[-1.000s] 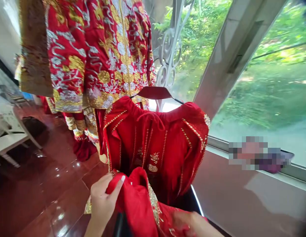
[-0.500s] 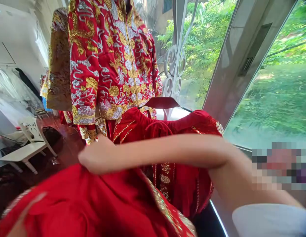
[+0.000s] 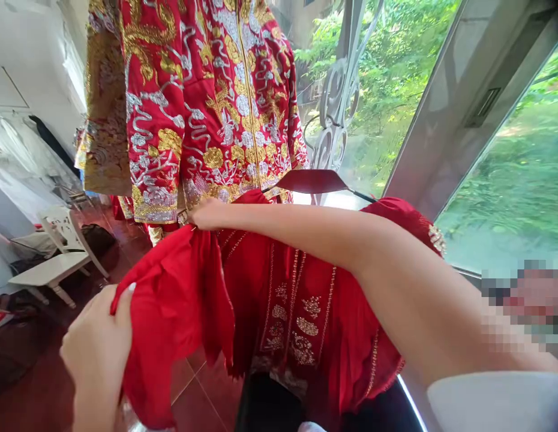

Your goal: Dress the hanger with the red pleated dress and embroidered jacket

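Observation:
A plain red cloth (image 3: pixel 180 312) hangs stretched between my two hands. My left hand (image 3: pixel 96 351) grips its lower left corner with closed fingers. My right hand (image 3: pixel 207 214) reaches across the picture and pinches the cloth's upper edge, beside the left shoulder of a red dress with gold bead trim (image 3: pixel 306 306). That dress hangs on a dark red hanger (image 3: pixel 312 180). Behind it hangs a red jacket thick with gold and silver embroidery (image 3: pixel 202 102).
A large window with a grey frame (image 3: pixel 463 102) and a white scrolled iron grille (image 3: pixel 335 108) runs along the right. A white chair (image 3: pixel 58 246) stands at the left on the glossy red tile floor (image 3: pixel 31 372). A dark object (image 3: pixel 265 408) sits below the dress.
The red cloth has been lifted from low in front of me and spread out. My right arm swung across to the dress's left shoulder, and my left hand dropped to the lower left.

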Action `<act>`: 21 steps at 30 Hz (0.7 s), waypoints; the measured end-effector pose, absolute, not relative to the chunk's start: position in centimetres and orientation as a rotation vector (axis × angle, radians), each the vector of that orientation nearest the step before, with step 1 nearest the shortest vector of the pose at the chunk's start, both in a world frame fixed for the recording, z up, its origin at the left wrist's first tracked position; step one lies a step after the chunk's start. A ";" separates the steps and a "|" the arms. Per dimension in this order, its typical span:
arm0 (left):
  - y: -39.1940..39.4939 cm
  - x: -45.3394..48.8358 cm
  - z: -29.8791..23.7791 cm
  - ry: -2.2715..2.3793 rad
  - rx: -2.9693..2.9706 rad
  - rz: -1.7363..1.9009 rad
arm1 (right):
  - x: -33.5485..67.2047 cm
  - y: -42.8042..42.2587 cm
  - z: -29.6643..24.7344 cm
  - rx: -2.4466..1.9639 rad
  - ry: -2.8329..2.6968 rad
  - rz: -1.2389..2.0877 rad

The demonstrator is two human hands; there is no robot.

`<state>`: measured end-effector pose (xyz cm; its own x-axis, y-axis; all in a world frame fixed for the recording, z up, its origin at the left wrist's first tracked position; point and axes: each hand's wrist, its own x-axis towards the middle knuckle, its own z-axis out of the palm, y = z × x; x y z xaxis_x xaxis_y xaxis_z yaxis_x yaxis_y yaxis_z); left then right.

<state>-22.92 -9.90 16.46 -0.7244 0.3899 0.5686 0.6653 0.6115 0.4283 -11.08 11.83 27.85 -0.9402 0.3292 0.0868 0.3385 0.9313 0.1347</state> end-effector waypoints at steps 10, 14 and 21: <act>-4.8 -23.6 13.6 -2.266 -0.869 -1.082 | -12.4 13.3 24.3 -1.161 -2.969 0.127; -3.1 -21.8 15.8 -2.149 -0.962 -1.203 | -11.6 15.2 27.1 -1.169 -2.855 0.053; -3.1 -17.0 16.4 -2.091 -1.244 -1.516 | -4.4 15.9 30.7 -1.146 -3.046 0.024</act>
<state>-17.00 -3.05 16.36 -0.5930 0.4780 0.6480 0.7645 0.0817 0.6394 -4.36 15.89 30.74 -0.7466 0.6560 -0.1108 0.6577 0.7529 0.0261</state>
